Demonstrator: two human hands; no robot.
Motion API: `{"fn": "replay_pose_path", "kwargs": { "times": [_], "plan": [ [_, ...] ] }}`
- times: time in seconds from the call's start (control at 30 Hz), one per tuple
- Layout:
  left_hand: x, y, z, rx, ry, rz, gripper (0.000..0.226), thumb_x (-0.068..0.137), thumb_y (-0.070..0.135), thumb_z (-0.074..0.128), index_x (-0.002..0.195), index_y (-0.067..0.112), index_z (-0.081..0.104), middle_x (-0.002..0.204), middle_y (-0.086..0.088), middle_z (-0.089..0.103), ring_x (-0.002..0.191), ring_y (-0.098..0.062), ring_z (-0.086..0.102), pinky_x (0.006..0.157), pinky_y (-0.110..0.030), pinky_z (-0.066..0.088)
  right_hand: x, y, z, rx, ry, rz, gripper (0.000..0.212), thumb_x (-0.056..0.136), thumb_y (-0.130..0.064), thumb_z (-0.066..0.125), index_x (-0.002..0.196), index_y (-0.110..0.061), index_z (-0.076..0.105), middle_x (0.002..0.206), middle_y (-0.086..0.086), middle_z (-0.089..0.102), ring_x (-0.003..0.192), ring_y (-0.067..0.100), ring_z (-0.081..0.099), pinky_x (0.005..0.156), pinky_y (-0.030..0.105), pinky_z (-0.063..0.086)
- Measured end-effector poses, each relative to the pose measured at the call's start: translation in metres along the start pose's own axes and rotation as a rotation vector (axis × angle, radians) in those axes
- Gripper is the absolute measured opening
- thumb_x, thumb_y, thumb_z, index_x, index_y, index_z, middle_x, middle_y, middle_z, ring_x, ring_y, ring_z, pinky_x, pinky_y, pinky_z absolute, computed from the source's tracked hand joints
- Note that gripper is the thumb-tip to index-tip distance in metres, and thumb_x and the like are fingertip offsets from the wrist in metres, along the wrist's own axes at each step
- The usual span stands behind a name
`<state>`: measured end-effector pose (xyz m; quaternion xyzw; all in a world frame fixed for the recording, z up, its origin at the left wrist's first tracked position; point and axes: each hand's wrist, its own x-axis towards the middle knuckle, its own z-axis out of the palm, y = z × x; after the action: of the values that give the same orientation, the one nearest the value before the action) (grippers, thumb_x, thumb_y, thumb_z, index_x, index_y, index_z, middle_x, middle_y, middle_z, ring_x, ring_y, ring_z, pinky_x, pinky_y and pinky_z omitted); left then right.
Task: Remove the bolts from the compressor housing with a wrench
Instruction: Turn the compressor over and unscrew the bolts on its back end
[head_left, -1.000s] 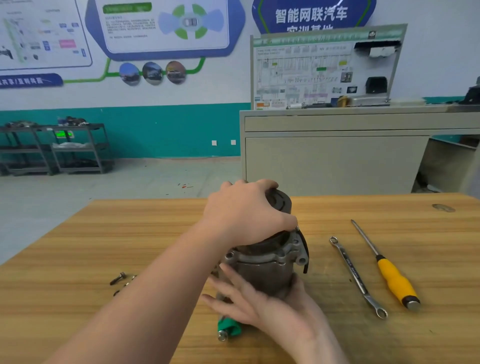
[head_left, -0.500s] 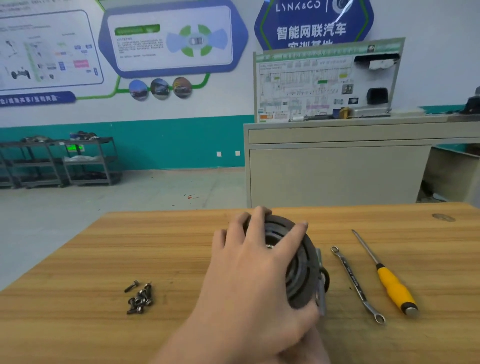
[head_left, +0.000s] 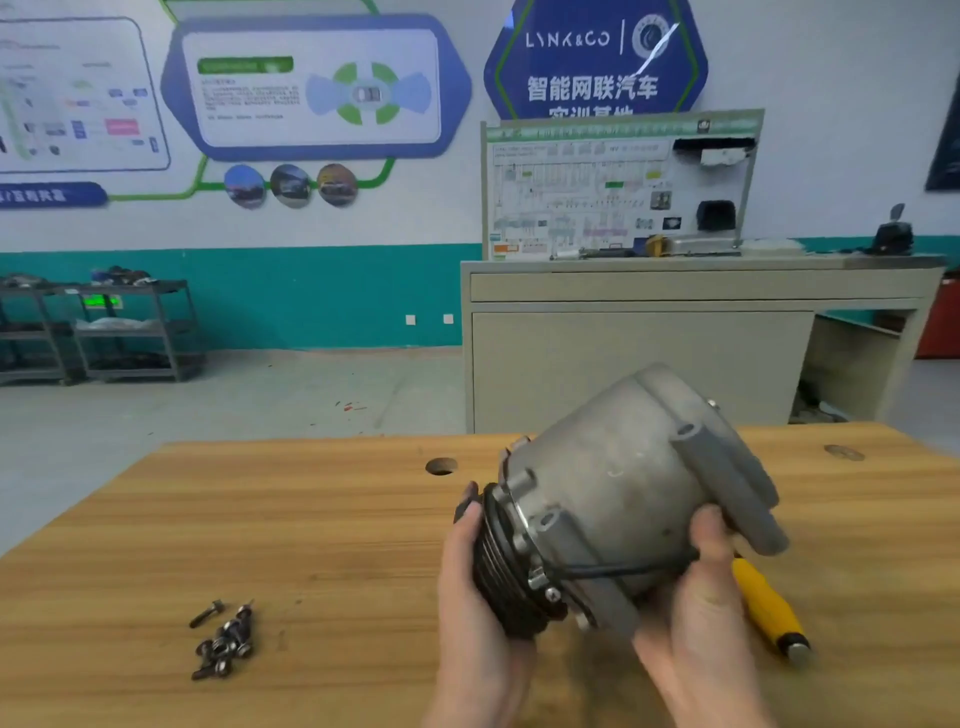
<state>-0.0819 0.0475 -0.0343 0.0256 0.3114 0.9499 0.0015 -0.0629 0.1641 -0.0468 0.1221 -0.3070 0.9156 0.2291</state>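
Grey cast-metal compressor housing (head_left: 618, 488), gripped by left hand (head_left: 470, 587) and right hand (head_left: 698, 613), could be dropped if tilted further.

The wooden worktop (head_left: 322, 525) has a round hole (head_left: 441, 465) near its far edge. A cluster of loose bolts (head_left: 223, 642) lies toward the near left corner. A yellow-handled screwdriver (head_left: 769, 608) lies toward the right side, partly hidden.
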Motion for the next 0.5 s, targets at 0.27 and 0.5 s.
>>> {"fn": "replay_pose_path", "kwargs": {
  "times": [0.27, 0.5],
  "plan": [
    [0.01, -0.017, -0.023, 0.146, 0.099, 0.127, 0.058, 0.077, 0.031, 0.062, 0.133, 0.02, 0.055, 0.113, -0.009, 0.068, 0.1, -0.024, 0.063, 0.099, -0.046, 0.042, 0.009, 0.027, -0.012, -0.001, 0.266, 0.204, 0.075, 0.069, -0.053, 0.065, 0.136, -0.022, 0.051, 0.131, 0.005, 0.061, 0.119, 0.023, 0.058, 0.096, 0.05, 0.048],
    [0.022, -0.025, -0.044, 0.26, 0.281, 0.061, 0.034, 0.102, 0.01, 0.032, 0.125, 0.011, 0.058, 0.132, -0.013, 0.058, 0.128, -0.027, 0.045, 0.114, -0.041, 0.026, 0.011, 0.021, -0.026, -0.168, 0.22, 0.061, 0.073, 0.055, -0.042, 0.083, 0.122, -0.032, 0.057, 0.119, -0.003, 0.068, 0.11, 0.016, 0.064, 0.074, 0.037, 0.058]
  ]
}}
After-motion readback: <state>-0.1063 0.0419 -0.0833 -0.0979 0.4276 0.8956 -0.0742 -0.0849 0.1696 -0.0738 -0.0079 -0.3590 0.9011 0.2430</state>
